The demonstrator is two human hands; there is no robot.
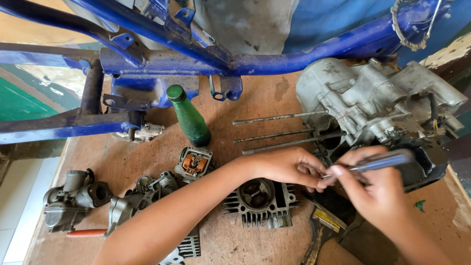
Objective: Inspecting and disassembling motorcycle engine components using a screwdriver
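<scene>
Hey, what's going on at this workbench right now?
A person is working on a grey engine block lying on a brown bench. The right hand holds a blue-handled tool pointed toward the left hand, which pinches something small at the engine's opening, too small to identify. Three long studs stick out of the block. A finned cylinder head, carburetor parts and a green bottle sit nearby, below a blue frame.
</scene>
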